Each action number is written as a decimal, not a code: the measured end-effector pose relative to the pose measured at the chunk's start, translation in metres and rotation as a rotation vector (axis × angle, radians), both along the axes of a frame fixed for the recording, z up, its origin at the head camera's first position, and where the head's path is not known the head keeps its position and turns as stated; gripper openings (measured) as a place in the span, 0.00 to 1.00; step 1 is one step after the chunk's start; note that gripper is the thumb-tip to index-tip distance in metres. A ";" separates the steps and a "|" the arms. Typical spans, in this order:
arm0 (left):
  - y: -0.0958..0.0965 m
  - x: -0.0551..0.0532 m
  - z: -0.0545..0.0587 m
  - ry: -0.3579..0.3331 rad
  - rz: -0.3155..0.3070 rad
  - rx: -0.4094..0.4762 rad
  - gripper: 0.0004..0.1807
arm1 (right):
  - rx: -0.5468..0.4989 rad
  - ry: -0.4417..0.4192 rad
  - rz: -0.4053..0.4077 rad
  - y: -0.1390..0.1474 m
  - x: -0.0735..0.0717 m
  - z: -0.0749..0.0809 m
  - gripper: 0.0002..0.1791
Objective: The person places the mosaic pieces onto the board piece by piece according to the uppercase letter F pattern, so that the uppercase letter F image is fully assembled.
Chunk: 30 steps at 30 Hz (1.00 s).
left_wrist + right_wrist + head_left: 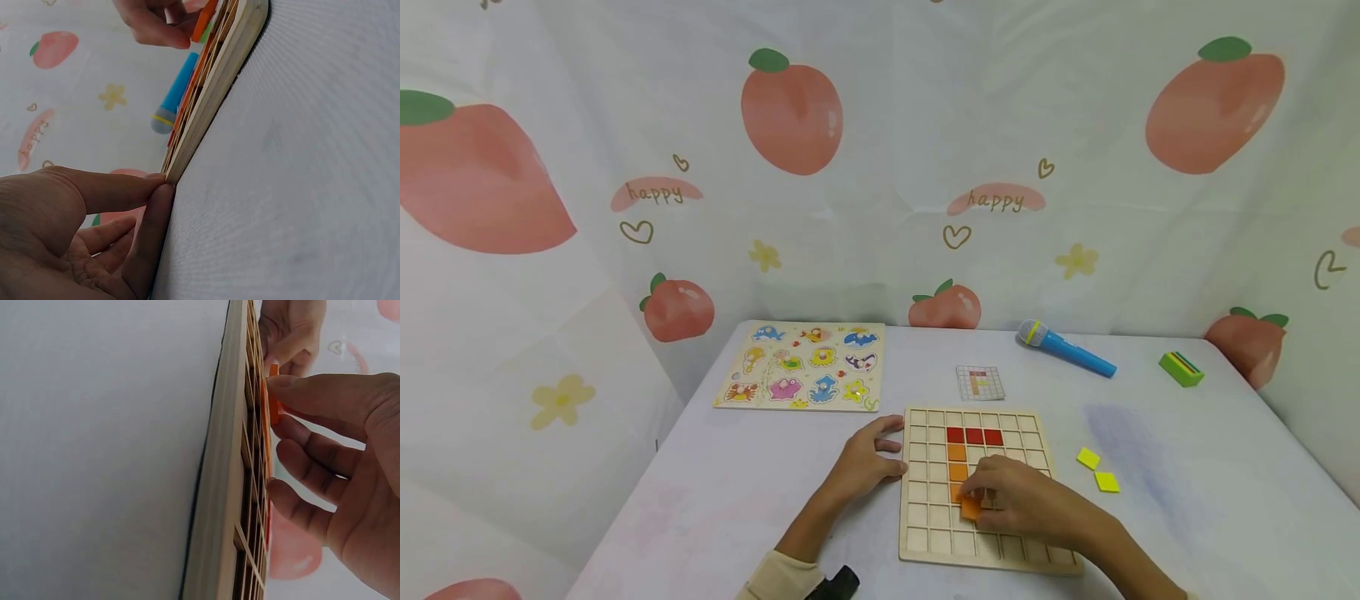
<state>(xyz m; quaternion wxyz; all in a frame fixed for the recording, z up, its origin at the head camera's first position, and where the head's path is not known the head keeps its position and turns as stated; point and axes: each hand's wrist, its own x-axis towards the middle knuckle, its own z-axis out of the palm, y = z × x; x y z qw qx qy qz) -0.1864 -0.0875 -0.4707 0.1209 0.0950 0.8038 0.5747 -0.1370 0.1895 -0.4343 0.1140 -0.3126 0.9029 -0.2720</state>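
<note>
A wooden grid board (925,546) lies on the table, with a row of red tiles (973,436) and a column of orange tiles (957,452) in its cells. Between thumb and fingers my right hand (1037,504) pinches another orange tile (971,508), close over the board below that column. The same orange tile (274,394) stands tilted on edge to the grid in the right wrist view. My left hand (861,462) touches the board's left side with thumb and fingertips, also seen in the left wrist view, where the thumb (119,190) meets the board's edge.
Two yellow tiles (1107,482) lie right of the board. Behind it are a small pattern card (981,383) and a blue toy microphone (1071,352). A sea-animal puzzle (805,400) is at the back left, a green block of stacked tiles (1182,369) at the back right.
</note>
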 end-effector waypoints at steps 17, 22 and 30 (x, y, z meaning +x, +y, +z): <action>0.000 -0.001 -0.002 -0.008 0.003 -0.001 0.40 | 0.017 -0.024 0.003 -0.011 0.004 0.002 0.15; -0.001 -0.001 -0.001 -0.008 0.003 0.006 0.40 | 0.032 -0.020 -0.002 -0.013 0.004 0.003 0.16; -0.001 -0.001 -0.002 -0.010 0.000 0.003 0.40 | 0.037 -0.026 -0.009 -0.012 0.004 0.002 0.17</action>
